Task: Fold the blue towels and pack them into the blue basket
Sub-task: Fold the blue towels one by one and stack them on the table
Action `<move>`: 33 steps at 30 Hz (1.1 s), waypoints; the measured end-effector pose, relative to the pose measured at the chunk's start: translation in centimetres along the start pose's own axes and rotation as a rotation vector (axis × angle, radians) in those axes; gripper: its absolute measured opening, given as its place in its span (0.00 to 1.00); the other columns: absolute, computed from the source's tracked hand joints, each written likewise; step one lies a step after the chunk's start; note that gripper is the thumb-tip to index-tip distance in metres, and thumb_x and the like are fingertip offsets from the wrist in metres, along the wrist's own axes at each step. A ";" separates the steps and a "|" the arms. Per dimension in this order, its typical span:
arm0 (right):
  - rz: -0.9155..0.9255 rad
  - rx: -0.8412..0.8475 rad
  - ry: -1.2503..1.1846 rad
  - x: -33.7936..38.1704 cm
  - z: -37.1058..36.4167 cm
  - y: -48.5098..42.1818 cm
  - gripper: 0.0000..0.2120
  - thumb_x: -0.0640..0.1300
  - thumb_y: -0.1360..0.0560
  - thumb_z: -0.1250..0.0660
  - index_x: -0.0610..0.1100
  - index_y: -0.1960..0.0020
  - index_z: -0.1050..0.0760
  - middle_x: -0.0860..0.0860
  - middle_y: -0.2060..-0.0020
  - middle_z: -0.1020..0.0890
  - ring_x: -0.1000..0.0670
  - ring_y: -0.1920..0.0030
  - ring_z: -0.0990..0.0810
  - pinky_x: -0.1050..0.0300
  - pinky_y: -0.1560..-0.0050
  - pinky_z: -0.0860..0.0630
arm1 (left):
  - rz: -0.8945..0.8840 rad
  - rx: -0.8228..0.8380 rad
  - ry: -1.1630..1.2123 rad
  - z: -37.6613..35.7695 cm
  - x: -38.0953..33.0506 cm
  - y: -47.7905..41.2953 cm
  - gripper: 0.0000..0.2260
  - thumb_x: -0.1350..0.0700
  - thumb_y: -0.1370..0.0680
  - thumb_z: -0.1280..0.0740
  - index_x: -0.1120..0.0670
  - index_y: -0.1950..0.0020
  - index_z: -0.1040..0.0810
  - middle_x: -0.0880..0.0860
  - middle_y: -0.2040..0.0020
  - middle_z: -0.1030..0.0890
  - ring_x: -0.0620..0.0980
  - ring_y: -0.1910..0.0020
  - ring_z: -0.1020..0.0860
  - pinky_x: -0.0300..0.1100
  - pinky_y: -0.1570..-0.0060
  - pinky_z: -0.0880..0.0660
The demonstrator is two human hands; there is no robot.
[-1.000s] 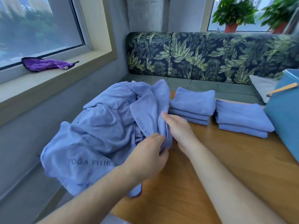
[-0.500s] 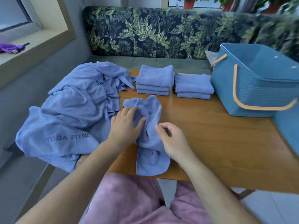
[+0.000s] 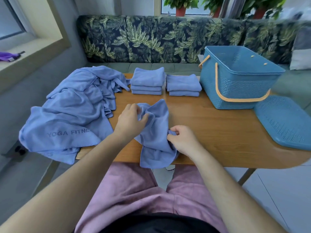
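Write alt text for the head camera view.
The left hand and right hand grip a crumpled blue towel at the near edge of a wooden table. Beyond lie two folded stacks, an unfolded pile on the left, and the open blue basket on the right.

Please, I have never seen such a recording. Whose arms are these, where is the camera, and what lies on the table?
No machine here. The two bare arms belong to a person, and the camera is worn on that person's head, looking forward and down. On the wooden table lie a loose heap of blue towels at the left, a taller stack and a lower stack of folded ones at the far edge, and an open blue basket at the right, with a flat blue panel, probably its lid, beside it. In the middle lies one crumpled towel. The left hand grips a fold near its top; the right hand pinches its edge.
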State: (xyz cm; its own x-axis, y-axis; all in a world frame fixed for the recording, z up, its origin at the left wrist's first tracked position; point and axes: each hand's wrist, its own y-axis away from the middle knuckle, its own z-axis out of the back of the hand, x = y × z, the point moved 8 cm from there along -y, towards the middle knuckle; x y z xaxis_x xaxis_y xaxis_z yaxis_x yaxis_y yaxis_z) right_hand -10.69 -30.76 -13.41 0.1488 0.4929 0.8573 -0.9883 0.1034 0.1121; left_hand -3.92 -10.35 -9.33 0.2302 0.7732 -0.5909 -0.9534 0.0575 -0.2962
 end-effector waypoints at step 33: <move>-0.237 0.158 -0.537 0.1 6.2 -1.2 0.28 0.36 0.40 0.36 0.48 0.41 0.18 0.43 0.45 0.17 0.45 0.48 0.20 0.55 0.55 0.25 | 0.673 0.419 0.822 1.8 3.2 0.4 0.15 0.66 0.37 0.40 0.53 0.54 0.23 0.55 0.63 0.26 0.52 0.68 0.28 0.41 0.70 0.33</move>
State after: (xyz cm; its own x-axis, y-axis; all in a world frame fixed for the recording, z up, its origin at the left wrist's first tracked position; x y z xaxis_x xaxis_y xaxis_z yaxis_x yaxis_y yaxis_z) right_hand -9.71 -36.16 -10.34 0.3680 -0.0374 0.9291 -0.9296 0.0074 0.3685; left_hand -3.87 -6.70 -10.02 -0.4413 0.0882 -0.8930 -0.8862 0.1133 0.4492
